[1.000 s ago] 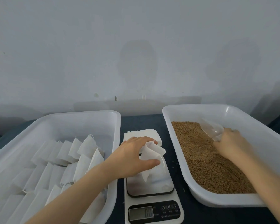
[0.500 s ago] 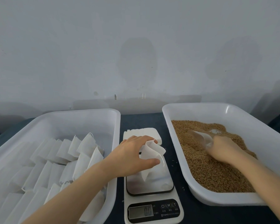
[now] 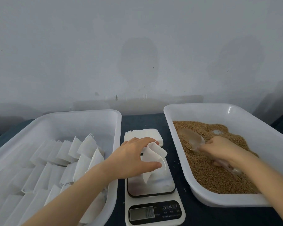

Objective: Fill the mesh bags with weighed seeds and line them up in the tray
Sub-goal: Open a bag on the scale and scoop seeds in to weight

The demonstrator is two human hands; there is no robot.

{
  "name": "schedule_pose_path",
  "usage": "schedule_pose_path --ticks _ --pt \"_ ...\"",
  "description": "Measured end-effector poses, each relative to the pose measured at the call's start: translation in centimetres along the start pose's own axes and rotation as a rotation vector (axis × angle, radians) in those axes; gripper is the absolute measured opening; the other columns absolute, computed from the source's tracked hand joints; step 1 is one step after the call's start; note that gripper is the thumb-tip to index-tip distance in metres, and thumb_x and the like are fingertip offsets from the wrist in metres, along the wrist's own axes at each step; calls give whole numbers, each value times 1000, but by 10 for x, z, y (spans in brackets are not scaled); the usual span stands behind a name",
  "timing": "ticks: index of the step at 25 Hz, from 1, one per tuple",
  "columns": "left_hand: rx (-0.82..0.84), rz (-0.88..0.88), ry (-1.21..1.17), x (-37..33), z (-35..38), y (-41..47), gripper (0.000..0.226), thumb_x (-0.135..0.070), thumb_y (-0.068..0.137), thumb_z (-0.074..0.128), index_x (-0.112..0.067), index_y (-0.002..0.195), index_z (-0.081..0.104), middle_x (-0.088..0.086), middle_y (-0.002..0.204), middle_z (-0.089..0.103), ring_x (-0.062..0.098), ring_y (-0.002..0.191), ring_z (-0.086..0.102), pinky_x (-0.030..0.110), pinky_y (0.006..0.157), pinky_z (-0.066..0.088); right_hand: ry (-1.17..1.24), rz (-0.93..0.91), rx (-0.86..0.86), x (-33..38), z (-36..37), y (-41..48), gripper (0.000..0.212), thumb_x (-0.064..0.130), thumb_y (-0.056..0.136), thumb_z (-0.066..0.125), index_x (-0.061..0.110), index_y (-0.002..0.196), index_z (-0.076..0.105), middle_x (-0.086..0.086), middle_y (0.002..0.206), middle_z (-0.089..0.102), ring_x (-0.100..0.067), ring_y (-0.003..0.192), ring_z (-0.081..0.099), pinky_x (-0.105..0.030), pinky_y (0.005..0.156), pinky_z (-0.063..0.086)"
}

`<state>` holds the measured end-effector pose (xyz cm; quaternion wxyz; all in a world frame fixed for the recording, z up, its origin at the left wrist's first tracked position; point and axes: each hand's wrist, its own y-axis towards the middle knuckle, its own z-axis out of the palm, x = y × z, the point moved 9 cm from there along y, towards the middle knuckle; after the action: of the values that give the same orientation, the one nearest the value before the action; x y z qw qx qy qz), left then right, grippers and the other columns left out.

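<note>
Dark desk (image 3: pixel 142 121): left grip (image 3: pixel 134 159) pinches bag (image 3: pixel 153 152) open over scale (image 3: pixel 162 185); right grip (image 3: pixel 222 150), clutching scoop (image 3: pixel 191 139), should lift seeds (image 3: pixel 211 176) level.

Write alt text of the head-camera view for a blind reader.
A left hand holds an open mesh bag over a kitchen scale while the right hand grips a clear scoop in a tray of seeds. Another tray holds rows of white bags.

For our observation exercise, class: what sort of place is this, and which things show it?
Probably a small seed-packing workbench. A white digital scale sits between a white plastic bin of brown seeds and a white plastic tray of lined-up white mesh bags. The right hand holds a clear plastic scoop.
</note>
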<state>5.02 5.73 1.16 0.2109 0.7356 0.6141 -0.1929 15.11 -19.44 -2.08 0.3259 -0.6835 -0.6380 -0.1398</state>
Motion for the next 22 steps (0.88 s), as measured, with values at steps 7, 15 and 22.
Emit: schedule_pose_path --ticks 7,15,22 --pt "11 27 3 -5 0 -1 57 -63 72 66 -54 121 37 -23 120 51 5 108 47 28 94 44 144 -35 45 7 -2 1 31 42 77 71 18 90 56 -6 69 67 -12 41 57 -18 41 44" --pt "25 5 -46 -6 0 -4 58 -56 76 68 -49 123 35 -23 113 53 8 102 58 28 89 53 15 -203 -115 20 -14 -6 24 41 81 69 20 87 57 -1 68 67 -8 43 61 -19 39 44" --pt "-25 -10 -25 -5 -5 -3 57 -50 83 60 -41 134 37 -15 120 55 10 107 55 32 95 48 -308 -377 -431 37 -41 -20 26 48 88 56 25 100 60 10 83 63 -13 72 62 -33 65 53"
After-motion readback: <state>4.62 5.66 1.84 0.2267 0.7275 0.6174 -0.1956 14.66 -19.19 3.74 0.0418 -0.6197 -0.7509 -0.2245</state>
